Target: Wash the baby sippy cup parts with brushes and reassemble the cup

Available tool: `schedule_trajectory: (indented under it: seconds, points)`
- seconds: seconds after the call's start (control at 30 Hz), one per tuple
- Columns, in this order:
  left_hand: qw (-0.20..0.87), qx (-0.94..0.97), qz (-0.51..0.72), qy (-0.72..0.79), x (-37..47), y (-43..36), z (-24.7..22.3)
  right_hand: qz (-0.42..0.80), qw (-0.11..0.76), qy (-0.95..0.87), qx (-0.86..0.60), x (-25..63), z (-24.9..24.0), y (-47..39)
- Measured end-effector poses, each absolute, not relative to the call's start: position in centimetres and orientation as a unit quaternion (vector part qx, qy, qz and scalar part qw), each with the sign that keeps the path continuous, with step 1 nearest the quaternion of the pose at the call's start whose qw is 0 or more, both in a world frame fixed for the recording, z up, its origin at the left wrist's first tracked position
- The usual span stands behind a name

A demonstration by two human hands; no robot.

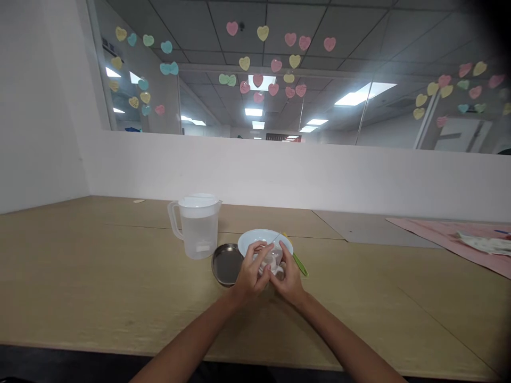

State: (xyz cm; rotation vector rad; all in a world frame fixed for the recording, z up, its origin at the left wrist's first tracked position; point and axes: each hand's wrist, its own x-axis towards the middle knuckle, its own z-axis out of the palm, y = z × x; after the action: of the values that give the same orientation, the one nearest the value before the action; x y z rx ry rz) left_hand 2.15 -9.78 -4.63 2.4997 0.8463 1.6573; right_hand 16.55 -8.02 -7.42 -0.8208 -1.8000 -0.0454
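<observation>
Both of my hands meet in front of a white plate (249,238) on the table. My left hand (252,274) curls its fingers round the left side of a small clear rounded vessel (273,256) with white parts. From the other side, my right hand (290,276) grips the same vessel, the two thumbs close together at its near side. A small white loop (280,271) shows low between the palms. The fingers hide much of the vessel, so its exact kind is unclear. Behind my right hand, a green handle (300,264) sticks out past the plate.
A dark metal dish (227,264) lies beside my left hand. Further left stands a translucent lidded pitcher (199,229). A grey mat (359,229) and a pink cloth (435,234) cover the far right. The white wall (239,170) borders the wooden table (120,287).
</observation>
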Motion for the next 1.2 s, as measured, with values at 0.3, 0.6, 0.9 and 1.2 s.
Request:
schedule_trajectory:
  seconds: [0.3, 0.6, 0.9, 1.2]
  points:
    - [0.102, 0.781, 0.552, 0.275, 1.9, -9.3, -5.1, -0.04, 0.54, -0.78, -0.314, 16.3, -6.4, -8.1]
    - [0.122, 0.762, 0.578, 0.265, 2.3, -9.1, -5.3, -0.016, 0.562, -0.765, -0.313, 16.5, -7.0, -7.5]
    - [0.088, 0.766, 0.576, 0.273, 2.1, -8.7, -5.5, 0.001, 0.543, -0.775, -0.323, 16.5, -6.5, -7.6]
    - [0.14, 0.793, 0.53, 0.267, 0.8, -8.3, -6.3, 0.169, 0.501, -0.801, -0.282, 17.3, -6.1, -8.5]
